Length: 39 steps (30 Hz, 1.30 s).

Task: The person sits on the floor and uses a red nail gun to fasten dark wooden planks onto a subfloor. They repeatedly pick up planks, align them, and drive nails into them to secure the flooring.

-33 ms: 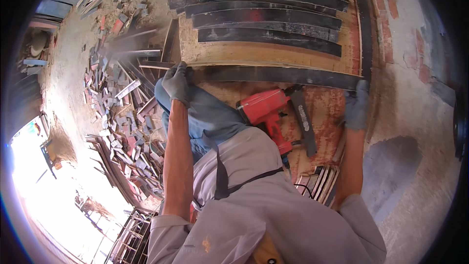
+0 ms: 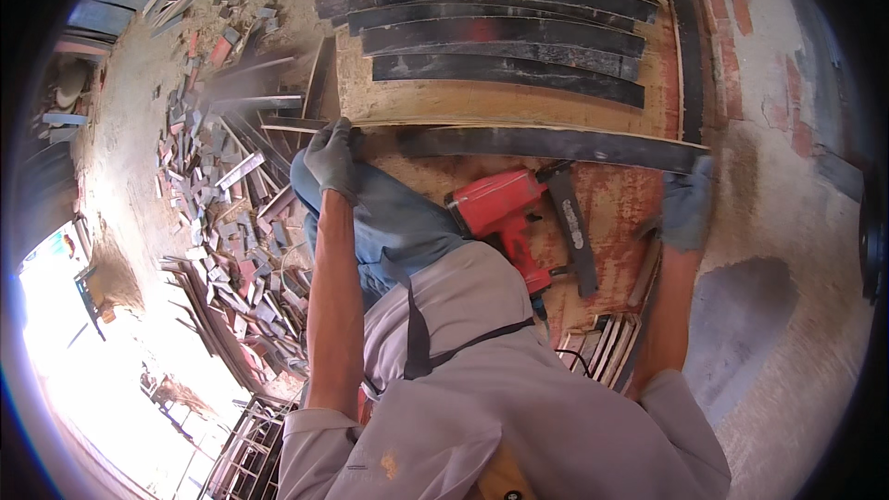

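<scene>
Dark strip (image 2: 556, 146) runs across the upper middle of the frame, a hand at each end. Left hand (image 2: 331, 162), gloved: fingers narrow, holding the left end. Right hand (image 2: 686, 208), gloved: thumb apart, fingers blurred at the right end; can't tell if gripping or just touching.

Progress, judged from layout: several other dark strips (image 2: 505, 35) already lie in rows, top of frame, on a wooden board (image 2: 482, 95); can't tell if fastened. Strip in hand looks not yet settled. Red nail gun (image 2: 500, 204) sits unheld, center. Scrap pile (image 2: 231, 231) at left. How many strips are left: can't tell.
</scene>
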Each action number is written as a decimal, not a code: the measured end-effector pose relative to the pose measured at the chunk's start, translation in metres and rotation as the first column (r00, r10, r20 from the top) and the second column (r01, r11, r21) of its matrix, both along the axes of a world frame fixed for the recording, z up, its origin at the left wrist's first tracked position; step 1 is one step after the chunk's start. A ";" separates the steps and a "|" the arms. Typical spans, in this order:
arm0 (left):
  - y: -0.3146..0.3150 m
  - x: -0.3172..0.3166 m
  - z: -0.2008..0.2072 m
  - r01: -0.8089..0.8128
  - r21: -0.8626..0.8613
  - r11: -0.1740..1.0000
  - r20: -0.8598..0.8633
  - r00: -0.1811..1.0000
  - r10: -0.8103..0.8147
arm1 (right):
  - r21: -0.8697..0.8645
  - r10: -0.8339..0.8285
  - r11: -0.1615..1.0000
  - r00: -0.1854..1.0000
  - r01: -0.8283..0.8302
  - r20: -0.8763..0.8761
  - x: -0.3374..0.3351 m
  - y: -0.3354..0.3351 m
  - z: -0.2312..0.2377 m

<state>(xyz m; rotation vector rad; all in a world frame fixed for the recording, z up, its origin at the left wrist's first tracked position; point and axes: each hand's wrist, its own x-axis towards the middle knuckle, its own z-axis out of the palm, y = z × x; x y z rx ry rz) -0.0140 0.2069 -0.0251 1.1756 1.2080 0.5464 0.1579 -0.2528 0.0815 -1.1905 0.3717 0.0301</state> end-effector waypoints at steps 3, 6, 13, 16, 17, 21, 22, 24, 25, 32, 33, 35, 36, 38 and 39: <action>0.004 -0.002 -0.011 -0.010 -0.053 0.999 0.051 0.999 0.013 | 0.130 0.032 0.989 0.958 -0.072 0.286 0.034 -0.061 0.051; 0.004 -0.003 -0.016 -0.002 -0.031 1.000 0.063 0.998 0.004 | 0.135 0.083 0.978 0.888 -0.161 0.453 0.042 -0.050 0.086; -0.001 0.001 -0.013 0.031 0.001 1.000 0.034 0.999 -0.031 | -0.360 0.055 0.932 0.965 0.042 0.255 -0.003 0.119 0.018; 0.005 -0.004 -0.021 0.028 0.019 0.999 0.072 0.997 -0.030 | -0.429 0.298 0.896 0.876 -0.119 0.380 0.018 0.121 0.042; 0.002 0.000 -0.020 0.012 0.002 1.000 0.120 0.993 -0.012 | -0.515 0.404 0.844 0.809 -0.149 0.428 0.029 0.121 0.068; 0.004 -0.006 -0.013 0.025 0.074 0.997 0.013 1.000 -0.026 | -0.878 0.800 0.462 0.488 -0.129 0.349 0.034 0.149 0.082; 0.001 -0.003 -0.012 0.030 0.094 0.995 0.003 1.000 -0.030 | -0.949 0.863 0.314 0.427 -0.031 0.271 0.028 0.143 0.058; 0.003 -0.002 -0.010 0.018 0.066 0.998 0.034 0.999 -0.020 | -0.990 0.920 0.127 0.367 0.055 0.138 0.008 0.144 0.017; 0.001 -0.001 -0.011 0.009 0.051 0.999 0.044 0.999 -0.011 | -0.995 0.928 0.089 0.360 0.033 0.095 -0.004 0.144 0.000; 0.000 -0.002 -0.008 0.007 0.012 1.000 0.019 1.000 -0.007 | -0.989 0.913 -0.150 0.387 0.017 -0.132 -0.033 0.163 -0.074; 0.000 0.000 -0.007 0.003 0.021 1.000 0.031 0.999 -0.004 | -0.987 0.913 -0.161 0.382 0.014 -0.143 -0.032 0.162 -0.076; 0.001 -0.003 -0.006 -0.018 0.045 0.999 0.050 0.999 0.016 | -0.984 0.919 -0.177 0.358 0.002 -0.164 -0.031 0.169 -0.070; 0.011 -0.011 -0.018 0.016 0.157 0.987 -0.007 1.000 -0.015 | -0.987 0.932 -0.156 0.334 0.027 -0.138 -0.031 0.175 -0.072; -0.002 -0.001 -0.002 0.031 0.060 0.998 -0.017 0.999 -0.030 | -0.984 0.937 -0.161 0.326 0.082 -0.126 -0.026 0.166 -0.080; -0.014 0.008 0.011 0.098 0.070 0.993 -0.071 0.993 -0.093 | -0.978 0.933 -0.190 0.325 0.084 -0.153 -0.024 0.162 -0.089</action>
